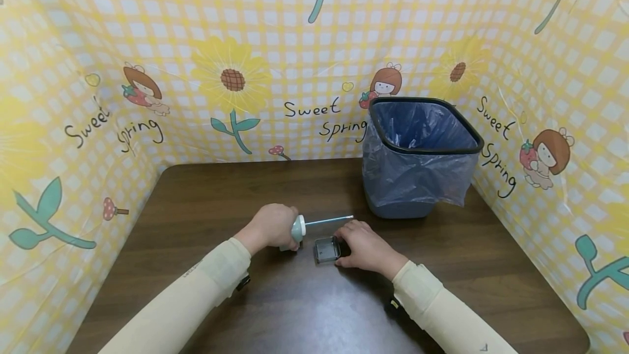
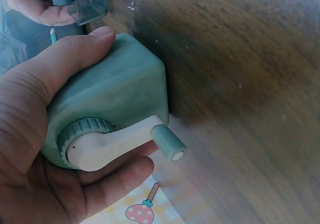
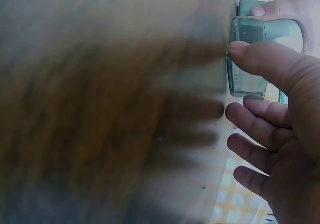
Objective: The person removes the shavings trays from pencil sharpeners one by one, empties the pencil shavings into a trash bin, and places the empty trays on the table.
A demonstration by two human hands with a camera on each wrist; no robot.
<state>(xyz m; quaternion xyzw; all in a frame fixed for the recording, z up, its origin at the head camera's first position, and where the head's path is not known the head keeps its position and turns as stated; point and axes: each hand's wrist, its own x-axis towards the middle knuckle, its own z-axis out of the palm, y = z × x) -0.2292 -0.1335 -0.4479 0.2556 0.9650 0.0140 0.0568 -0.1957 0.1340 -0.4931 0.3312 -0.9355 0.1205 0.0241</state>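
My left hand [image 1: 276,227] grips a pale green crank pencil sharpener [image 2: 120,79]. In the left wrist view its white crank [image 2: 117,141] points outward, with a green knob on the end. A thin light-blue pencil [image 1: 326,221] sticks out of the sharpener toward the right. Just right of it, a small clear shavings drawer [image 1: 326,250] is at the tabletop, its hollow facing up. My right hand [image 1: 366,247] holds the drawer's right end, thumb at the near side and fingers at the far side. In the right wrist view the thumb covers part of the drawer [image 3: 247,84].
A bin [image 1: 398,209] with a black rim and a clear plastic liner stands at the back right of the dark wooden table [image 1: 236,184]. Patterned yellow-checked cloth [image 1: 295,42] encloses the back and both sides. Small crumbs [image 2: 131,6] lie on the wood.
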